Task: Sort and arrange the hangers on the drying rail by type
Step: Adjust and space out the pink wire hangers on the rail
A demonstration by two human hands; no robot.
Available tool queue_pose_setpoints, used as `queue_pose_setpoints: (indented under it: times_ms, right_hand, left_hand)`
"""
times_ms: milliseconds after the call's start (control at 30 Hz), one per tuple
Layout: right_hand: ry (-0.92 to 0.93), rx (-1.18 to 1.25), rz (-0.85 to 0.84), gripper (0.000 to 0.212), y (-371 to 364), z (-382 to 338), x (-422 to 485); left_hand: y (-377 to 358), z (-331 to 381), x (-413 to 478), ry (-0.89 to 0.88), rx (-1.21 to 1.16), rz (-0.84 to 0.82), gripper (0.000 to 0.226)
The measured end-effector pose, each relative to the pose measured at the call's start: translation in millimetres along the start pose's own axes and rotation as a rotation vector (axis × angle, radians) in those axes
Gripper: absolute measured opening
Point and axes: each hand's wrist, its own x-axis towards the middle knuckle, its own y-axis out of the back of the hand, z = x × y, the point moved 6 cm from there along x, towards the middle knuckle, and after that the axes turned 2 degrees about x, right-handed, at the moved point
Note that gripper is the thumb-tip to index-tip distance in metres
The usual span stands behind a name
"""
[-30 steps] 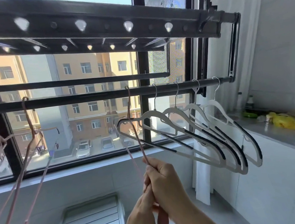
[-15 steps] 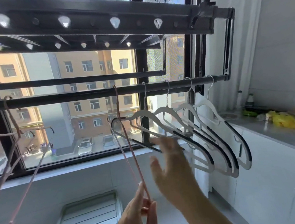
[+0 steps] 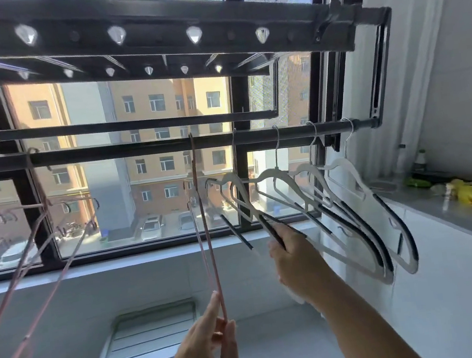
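Hangers, two types, on drying rail (image 3: 136,149). Pink hanger (image 3: 209,241): hooked at mid-rail, lower end pinched by left hand (image 3: 208,351) below the rail. White hangers (image 3: 343,165), four: bunched toward the rail's right end. Right hand (image 3: 293,258) grasps the black-edged arm of one near the pink. Further pink hangers (image 3: 53,203): toward the rail's left end. Step in hand, by judgement: separating types. Next move calls for sliding the pink one leftward along the rail.

left hand (image 3: 205,352) raised near centre, pinched on pink hanger (image 3: 208,241) | right hand (image 3: 292,258) extended farther right, curled round white hanger (image 3: 263,221)
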Motion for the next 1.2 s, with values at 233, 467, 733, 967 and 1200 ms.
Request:
queue_pose_setpoints:
  times_ms: [233,467,733,967,1200]
  right_hand:
    - [-0.006,0.044,0.033,0.038,-16.8,-2.3,-1.9]
    - [0.027,0.025,0.016,0.038,-14.2,-3.0,0.8]
    - [0.016,0.038,-0.010,0.034,-16.4,-4.3,2.7]
    - [0.076,-0.241,-0.056,0.049,-5.3,-10.7,-10.8]
    - [0.186,-0.585,0.364,0.042,84.1,-10.9,-9.6]
  left_hand:
    - [5.7,-9.4,4.4,0.169,-0.116,-0.062,0.028]
    - [19.6,-17.5,7.5,0.252,-0.128,-0.075,0.027]
    - [27.7,-15.5,7.9,0.271,-0.121,-0.035,0.025]
    - [18.7,-7.8,3.2,0.256,-0.118,-0.032,0.022]
    - [12.3,5.4,1.7,0.180,-0.040,-0.012,0.031]
